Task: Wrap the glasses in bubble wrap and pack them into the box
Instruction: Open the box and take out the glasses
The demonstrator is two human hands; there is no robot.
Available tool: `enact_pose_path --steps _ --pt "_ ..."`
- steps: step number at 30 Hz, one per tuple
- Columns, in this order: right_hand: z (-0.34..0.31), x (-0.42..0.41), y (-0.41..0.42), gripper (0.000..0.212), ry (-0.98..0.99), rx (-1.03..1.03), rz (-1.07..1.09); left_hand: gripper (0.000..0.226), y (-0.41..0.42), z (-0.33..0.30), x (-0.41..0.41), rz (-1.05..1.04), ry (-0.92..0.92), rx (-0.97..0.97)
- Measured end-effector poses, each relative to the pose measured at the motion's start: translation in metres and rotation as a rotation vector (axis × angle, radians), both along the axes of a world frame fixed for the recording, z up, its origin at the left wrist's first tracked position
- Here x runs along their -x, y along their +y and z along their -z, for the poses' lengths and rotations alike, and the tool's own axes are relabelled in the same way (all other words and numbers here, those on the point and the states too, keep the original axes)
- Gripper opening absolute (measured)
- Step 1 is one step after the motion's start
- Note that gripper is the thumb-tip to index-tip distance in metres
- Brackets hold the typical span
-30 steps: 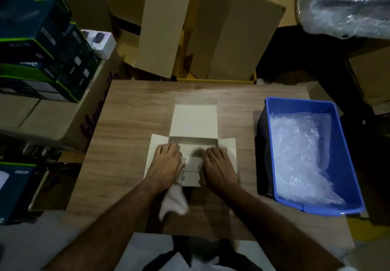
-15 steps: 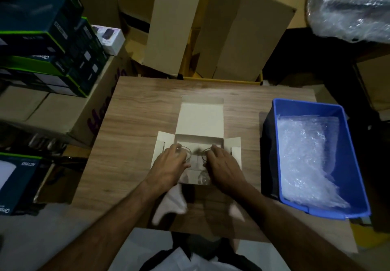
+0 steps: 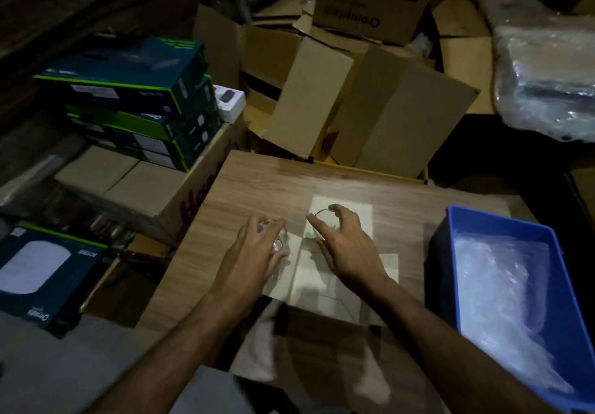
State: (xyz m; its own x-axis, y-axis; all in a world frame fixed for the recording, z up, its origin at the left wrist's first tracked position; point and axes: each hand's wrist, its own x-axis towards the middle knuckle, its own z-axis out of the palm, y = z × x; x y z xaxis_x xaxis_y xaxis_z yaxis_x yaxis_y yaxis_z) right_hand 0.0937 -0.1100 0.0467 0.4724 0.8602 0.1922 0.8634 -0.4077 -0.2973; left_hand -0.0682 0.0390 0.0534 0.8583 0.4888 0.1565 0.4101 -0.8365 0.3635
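Dim light, head view only. Each hand has a glass. My left hand is curled round a clear glass over the wooden table, just left of the small white box. My right hand pinches the second glass from above by its rim, thumb on the near-left side, fingers arched over the far side. That glass hangs above the box's far flap. Neither hand is slack; both are grasping glass.

The box sits open in the middle of the table, flaps spread, directly below and between my wrists. I cannot tell whether either glass touches a surface or hangs just above it — too dark, and the glass is transparent.

The relation that matters: the bubble wrap lies in the blue bin on the table's right edge, well apart from the left hand and near the right one. The bin's long axis runs away from me, so the sheet lies lengthwise, near to far.

My judgement — both glasses are unwrapped, so wrapping has not begun. The right hand is the natural one to reach for wrap, but it is occupied; one glass must be set down on bare table first. Risk: clear glass on a dim table near the edge.
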Motion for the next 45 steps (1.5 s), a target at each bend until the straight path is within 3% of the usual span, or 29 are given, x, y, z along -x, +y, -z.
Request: enact_pose_path --steps 7,21,35,38,45 --pt "-0.007 0.02 0.088 0.051 0.088 -0.089 -0.125 0.061 0.058 0.017 0.039 -0.216 0.077 0.069" --pt "0.065 0.038 0.176 0.052 0.237 0.175 -0.117 0.06 0.101 0.071 0.053 -0.227 0.256 0.187" --pt "0.064 0.037 0.172 0.062 0.306 0.268 -0.057 0.066 0.108 0.076 0.053 -0.203 0.268 0.062" --pt "0.053 0.04 0.156 0.057 0.26 0.209 -0.028 0.073 0.106 0.07 0.057 -0.191 0.195 0.039" --pt "0.036 0.042 0.075 0.055 0.127 0.043 0.18 0.066 0.073 0.051 0.028 -0.084 0.05 0.102"
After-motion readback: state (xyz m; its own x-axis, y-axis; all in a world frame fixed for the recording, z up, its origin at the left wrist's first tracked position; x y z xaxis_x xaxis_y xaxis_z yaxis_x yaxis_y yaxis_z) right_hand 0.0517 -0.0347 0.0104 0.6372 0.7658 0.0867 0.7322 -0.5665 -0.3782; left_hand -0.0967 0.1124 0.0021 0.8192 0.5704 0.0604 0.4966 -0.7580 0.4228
